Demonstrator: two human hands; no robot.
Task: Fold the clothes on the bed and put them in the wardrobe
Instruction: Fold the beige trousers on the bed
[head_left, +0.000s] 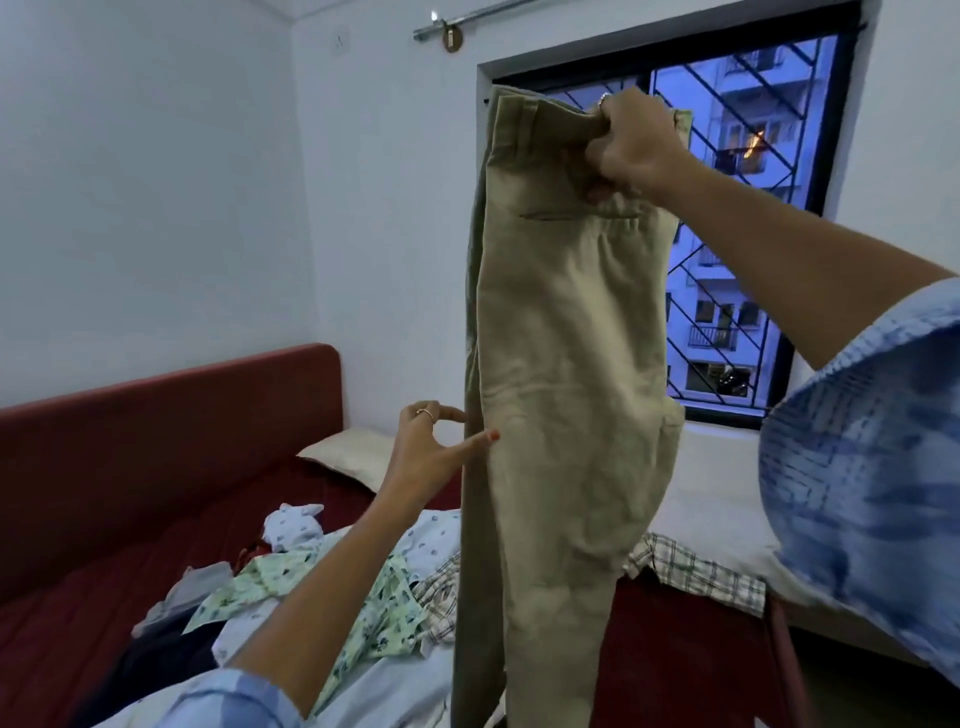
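The right hand (631, 148) grips the soft, floppy khaki trousers (566, 395) by the waistband — the left hand (428, 449), fingers spread, touches their side edge lower down.

The right hand (631, 148) grips the waistband of khaki trousers (561, 395), holding them up before the window (727, 234). The left hand (423, 454) touches their left edge, fingers spread, perhaps pinching it. Loose clothes (332, 582) lie on the red bed (130, 545).
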